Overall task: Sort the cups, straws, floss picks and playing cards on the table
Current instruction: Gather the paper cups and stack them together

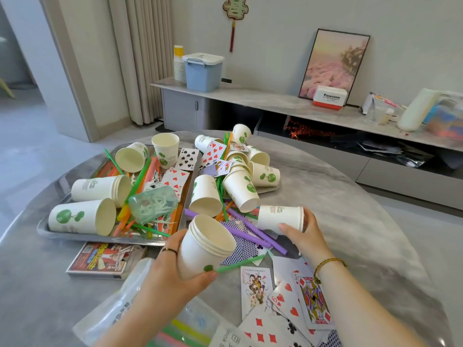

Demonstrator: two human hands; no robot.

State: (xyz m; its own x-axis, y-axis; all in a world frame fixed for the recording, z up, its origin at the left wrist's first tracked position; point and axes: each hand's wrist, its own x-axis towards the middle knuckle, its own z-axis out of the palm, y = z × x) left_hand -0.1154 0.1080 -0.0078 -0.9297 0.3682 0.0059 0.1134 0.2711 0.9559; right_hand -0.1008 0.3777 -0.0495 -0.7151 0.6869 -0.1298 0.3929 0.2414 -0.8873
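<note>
Head view: grey marbled surface, crowded with clutter, seen from over a person's forearms.
Left hand: curled round a nested stack of paper cups, mouths tilted up and away.
Right hand: grips a sideways paper cup just above the purple straws.
Loose cups: tumbled in a heap, more lying in the metal tray beside it.
Floss picks: spilling from a green tub lying on its side in the tray.
Playing cards: scattered near the right forearm, mostly face up; others among the cups.
</note>
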